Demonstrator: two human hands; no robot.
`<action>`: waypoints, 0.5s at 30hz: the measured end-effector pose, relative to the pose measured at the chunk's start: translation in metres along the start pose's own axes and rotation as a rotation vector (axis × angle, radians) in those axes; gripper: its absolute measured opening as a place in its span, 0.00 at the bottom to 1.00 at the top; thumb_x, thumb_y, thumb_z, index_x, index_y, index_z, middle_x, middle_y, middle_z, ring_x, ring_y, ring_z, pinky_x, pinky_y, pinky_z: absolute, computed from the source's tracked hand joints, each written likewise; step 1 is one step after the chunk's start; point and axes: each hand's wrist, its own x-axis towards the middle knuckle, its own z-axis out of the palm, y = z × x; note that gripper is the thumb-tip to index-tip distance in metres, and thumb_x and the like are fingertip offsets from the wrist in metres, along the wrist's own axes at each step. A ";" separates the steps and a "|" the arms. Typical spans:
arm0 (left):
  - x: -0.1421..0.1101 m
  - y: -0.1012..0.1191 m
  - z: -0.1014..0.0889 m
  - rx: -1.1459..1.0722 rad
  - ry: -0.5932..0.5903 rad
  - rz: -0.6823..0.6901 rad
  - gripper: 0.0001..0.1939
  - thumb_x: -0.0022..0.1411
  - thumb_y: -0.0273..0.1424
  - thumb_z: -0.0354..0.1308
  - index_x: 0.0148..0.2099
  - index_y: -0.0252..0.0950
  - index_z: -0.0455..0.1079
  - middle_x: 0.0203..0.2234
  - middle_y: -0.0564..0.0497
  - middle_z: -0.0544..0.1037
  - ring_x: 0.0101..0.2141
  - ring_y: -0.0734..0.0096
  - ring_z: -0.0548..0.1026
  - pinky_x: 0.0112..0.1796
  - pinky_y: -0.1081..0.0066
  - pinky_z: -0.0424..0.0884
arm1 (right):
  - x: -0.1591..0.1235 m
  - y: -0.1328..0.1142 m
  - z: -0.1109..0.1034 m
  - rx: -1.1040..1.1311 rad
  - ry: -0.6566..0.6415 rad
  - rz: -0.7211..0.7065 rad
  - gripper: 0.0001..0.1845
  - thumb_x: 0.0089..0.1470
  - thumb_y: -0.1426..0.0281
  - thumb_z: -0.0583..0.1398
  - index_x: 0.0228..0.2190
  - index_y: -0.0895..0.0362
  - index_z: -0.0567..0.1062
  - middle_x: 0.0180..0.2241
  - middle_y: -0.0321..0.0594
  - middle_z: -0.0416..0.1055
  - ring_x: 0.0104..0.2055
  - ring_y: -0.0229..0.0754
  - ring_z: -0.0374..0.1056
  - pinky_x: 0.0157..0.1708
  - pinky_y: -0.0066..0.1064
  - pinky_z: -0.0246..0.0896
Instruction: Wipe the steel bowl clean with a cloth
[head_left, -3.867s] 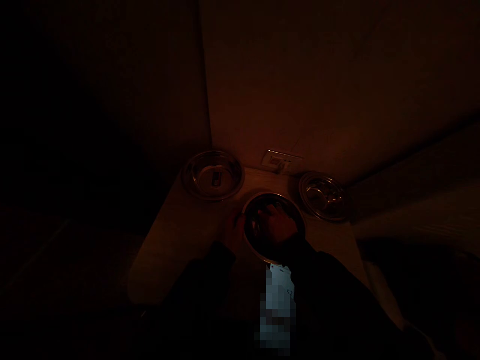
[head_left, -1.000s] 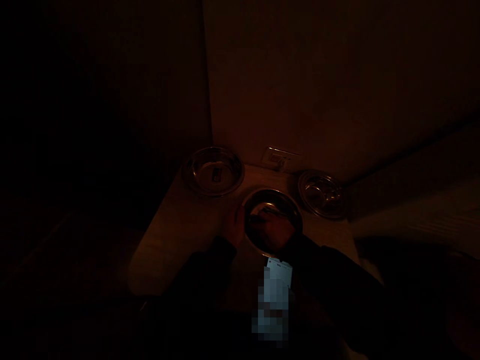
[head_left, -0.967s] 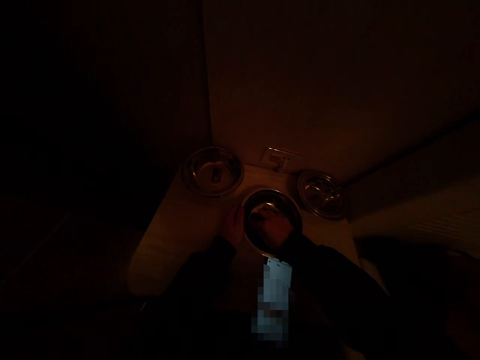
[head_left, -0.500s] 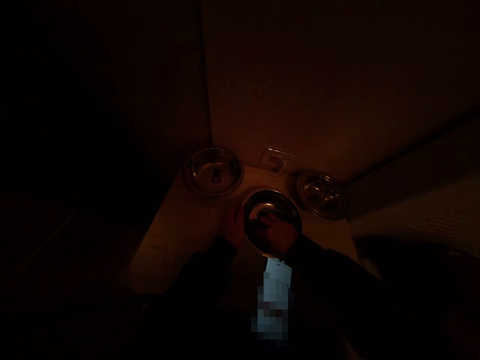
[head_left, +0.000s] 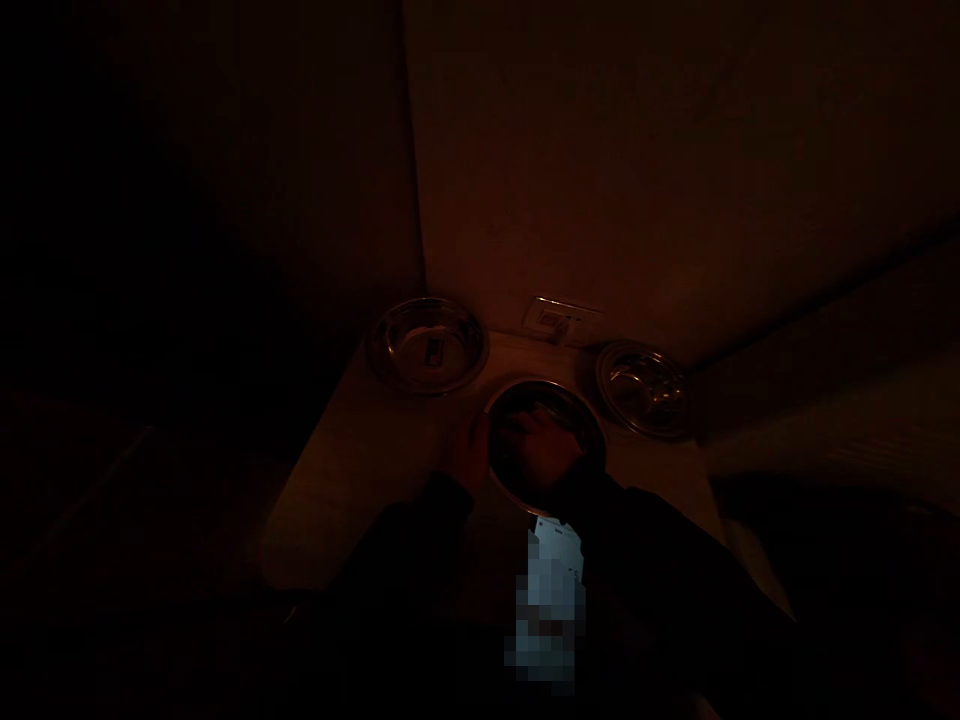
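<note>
A round metal bowl (head_left: 577,398) stands on the small wooden table in front of me, its rim catching a faint light. My left hand (head_left: 466,455) is at the bowl's left side, fingers closed against the rim. Inside the bowl is my right hand (head_left: 549,450), palm down, with its fingers bent toward the bottom. Whatever lies under those fingers is lost in the dark.
At the back left of the table (head_left: 322,520) sits a wide shiny metal bowl (head_left: 386,365) with a dark rectangular mark inside. Another metal bowl (head_left: 611,400) stands at the back right. A wall socket (head_left: 555,315) is behind. A pale, partly pixelated card (head_left: 559,545) shows below the middle bowl.
My right hand has shifted slightly left and away from me within the bowl. My left hand stays at the rim. The scene has become a little darker.
</note>
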 end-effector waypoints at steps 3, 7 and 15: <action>-0.001 0.002 0.000 0.022 0.010 -0.012 0.15 0.64 0.31 0.45 0.38 0.32 0.72 0.33 0.44 0.78 0.35 0.64 0.75 0.40 0.66 0.70 | -0.006 0.001 -0.001 -0.002 -0.031 -0.041 0.20 0.59 0.71 0.49 0.49 0.49 0.72 0.53 0.44 0.64 0.51 0.49 0.59 0.42 0.38 0.63; -0.001 0.003 0.000 0.008 0.003 0.019 0.16 0.64 0.32 0.44 0.38 0.31 0.72 0.34 0.43 0.78 0.37 0.63 0.75 0.42 0.65 0.69 | -0.016 0.002 -0.001 0.001 -0.070 -0.095 0.18 0.57 0.71 0.53 0.47 0.47 0.74 0.52 0.41 0.66 0.50 0.47 0.60 0.44 0.37 0.62; -0.001 0.002 -0.001 -0.009 -0.017 0.001 0.15 0.64 0.32 0.45 0.40 0.32 0.73 0.35 0.45 0.78 0.36 0.65 0.75 0.40 0.67 0.69 | 0.000 0.002 0.001 0.009 0.003 0.023 0.21 0.61 0.69 0.47 0.52 0.48 0.69 0.52 0.44 0.65 0.52 0.50 0.59 0.42 0.40 0.63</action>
